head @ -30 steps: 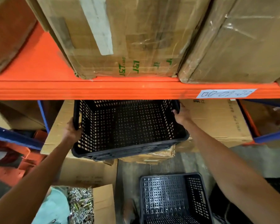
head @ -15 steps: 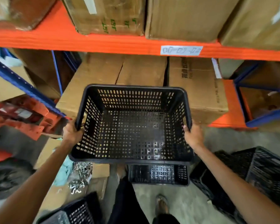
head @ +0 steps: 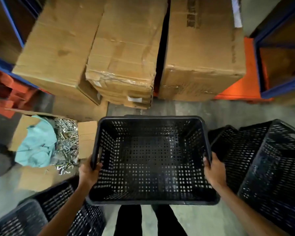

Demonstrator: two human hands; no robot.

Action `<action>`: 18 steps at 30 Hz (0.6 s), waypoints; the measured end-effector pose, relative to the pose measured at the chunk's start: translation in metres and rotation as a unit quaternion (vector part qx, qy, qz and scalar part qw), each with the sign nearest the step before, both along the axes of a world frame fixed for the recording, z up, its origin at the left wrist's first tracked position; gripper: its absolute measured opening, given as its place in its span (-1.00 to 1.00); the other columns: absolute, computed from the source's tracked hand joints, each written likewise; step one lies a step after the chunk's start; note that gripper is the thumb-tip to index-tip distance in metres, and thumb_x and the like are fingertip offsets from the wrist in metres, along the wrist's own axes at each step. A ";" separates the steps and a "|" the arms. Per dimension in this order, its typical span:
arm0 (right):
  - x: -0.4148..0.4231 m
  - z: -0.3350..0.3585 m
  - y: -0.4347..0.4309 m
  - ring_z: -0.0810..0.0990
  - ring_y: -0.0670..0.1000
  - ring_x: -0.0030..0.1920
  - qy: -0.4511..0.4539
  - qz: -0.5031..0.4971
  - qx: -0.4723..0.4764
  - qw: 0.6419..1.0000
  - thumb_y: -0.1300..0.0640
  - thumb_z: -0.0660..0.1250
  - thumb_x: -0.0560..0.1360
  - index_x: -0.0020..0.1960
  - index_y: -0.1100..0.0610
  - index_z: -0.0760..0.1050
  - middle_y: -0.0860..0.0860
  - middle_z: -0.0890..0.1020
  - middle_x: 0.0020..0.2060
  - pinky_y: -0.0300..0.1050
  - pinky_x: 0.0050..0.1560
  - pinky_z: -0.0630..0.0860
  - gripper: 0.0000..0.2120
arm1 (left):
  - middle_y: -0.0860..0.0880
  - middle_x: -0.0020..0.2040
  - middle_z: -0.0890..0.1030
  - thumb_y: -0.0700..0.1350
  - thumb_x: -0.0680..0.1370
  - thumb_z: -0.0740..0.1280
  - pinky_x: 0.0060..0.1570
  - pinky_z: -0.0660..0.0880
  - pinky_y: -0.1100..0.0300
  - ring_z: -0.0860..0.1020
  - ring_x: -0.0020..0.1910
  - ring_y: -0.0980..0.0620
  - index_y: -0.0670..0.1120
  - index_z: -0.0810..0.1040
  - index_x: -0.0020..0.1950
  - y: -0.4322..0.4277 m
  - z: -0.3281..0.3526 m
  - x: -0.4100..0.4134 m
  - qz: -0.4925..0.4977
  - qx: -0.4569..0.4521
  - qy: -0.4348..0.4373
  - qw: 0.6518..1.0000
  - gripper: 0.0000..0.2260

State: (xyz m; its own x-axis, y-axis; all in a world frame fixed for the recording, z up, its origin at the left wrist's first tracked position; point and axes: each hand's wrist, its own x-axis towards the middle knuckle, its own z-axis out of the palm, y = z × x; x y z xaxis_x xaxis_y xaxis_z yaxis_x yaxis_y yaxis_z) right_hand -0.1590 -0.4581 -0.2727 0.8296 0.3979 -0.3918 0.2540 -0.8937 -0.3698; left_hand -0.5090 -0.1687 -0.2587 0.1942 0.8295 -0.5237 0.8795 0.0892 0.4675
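Observation:
I hold an empty black perforated plastic crate [head: 152, 160] in front of my body, above the concrete floor. My left hand [head: 89, 172] grips its left rim near a handle slot, thumb inside the wall. On the opposite rim, my right hand [head: 214, 169] grips with fingers curled over the edge. The crate's open top faces me and nothing lies inside. My legs in dark trousers show just below the crate.
More black crates stand at the right [head: 269, 164] and lower left [head: 46, 212]. An open cardboard box [head: 87, 133] of metal screws [head: 67, 142] and a teal cloth [head: 36, 147] sits at the left. Large cardboard boxes [head: 201, 53] fill the bottom shelf ahead.
I have pulled the crate out from under the orange shelf beam and lowered it toward the floor. My view has tipped downward; both hands kept their grip.

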 end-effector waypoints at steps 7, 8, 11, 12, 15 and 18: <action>0.037 -0.065 0.003 0.65 0.31 -0.17 -0.058 0.009 0.029 0.998 0.11 0.24 0.60 0.15 0.24 0.43 0.25 0.65 -0.15 0.05 -0.21 0.53 -0.78 | -0.24 -0.01 0.65 -0.16 0.54 0.36 -0.19 0.49 0.08 0.62 -0.05 -0.21 -0.17 0.50 0.31 0.013 -0.074 0.036 0.002 0.018 -0.028 0.999 -0.66; 0.042 -0.076 0.005 0.64 0.30 -0.18 -0.064 0.009 0.034 0.997 0.11 0.23 0.60 0.16 0.25 0.43 0.24 0.65 -0.15 0.02 -0.21 0.51 -0.77 | -0.23 0.01 0.65 -0.14 0.54 0.36 -0.16 0.52 0.03 0.62 -0.03 -0.20 -0.17 0.50 0.30 0.014 -0.086 0.041 0.002 0.022 -0.029 0.999 -0.66; 0.057 -0.098 0.009 0.62 0.27 -0.24 -0.084 0.014 0.050 0.995 0.08 0.22 0.62 0.13 0.24 0.41 0.21 0.63 -0.20 -0.11 -0.27 0.40 -0.78 | -0.18 0.04 0.65 -0.09 0.55 0.35 -0.10 0.58 -0.09 0.62 -0.02 -0.18 -0.11 0.49 0.28 0.019 -0.113 0.049 0.006 0.031 -0.044 0.999 -0.69; 0.059 -0.102 0.013 0.62 0.26 -0.26 -0.089 0.015 0.055 0.994 0.08 0.22 0.62 0.13 0.24 0.40 0.18 0.62 -0.22 -0.13 -0.28 0.37 -0.78 | -0.17 0.04 0.65 -0.08 0.55 0.35 -0.11 0.58 -0.07 0.61 -0.02 -0.17 -0.10 0.49 0.28 0.020 -0.118 0.053 0.006 0.034 -0.045 0.998 -0.69; 0.062 -0.113 0.019 0.60 0.24 -0.36 -0.112 0.021 0.069 0.991 0.11 0.23 0.62 0.11 0.25 0.38 0.13 0.57 -0.31 -0.19 -0.36 0.29 -0.80 | -0.15 0.02 0.64 -0.12 0.55 0.34 -0.13 0.56 -0.01 0.61 -0.03 -0.16 -0.11 0.48 0.28 0.025 -0.133 0.064 0.024 0.048 -0.061 0.997 -0.69; 0.066 -0.117 0.020 0.61 0.22 -0.35 -0.118 0.039 0.082 0.989 0.09 0.22 0.62 0.15 0.23 0.38 0.19 0.62 -0.26 -0.20 -0.34 0.31 -0.78 | -0.15 -0.01 0.63 -0.16 0.54 0.33 -0.20 0.52 0.03 0.60 -0.07 -0.16 -0.11 0.48 0.23 0.029 -0.140 0.069 0.033 0.056 -0.076 0.995 -0.74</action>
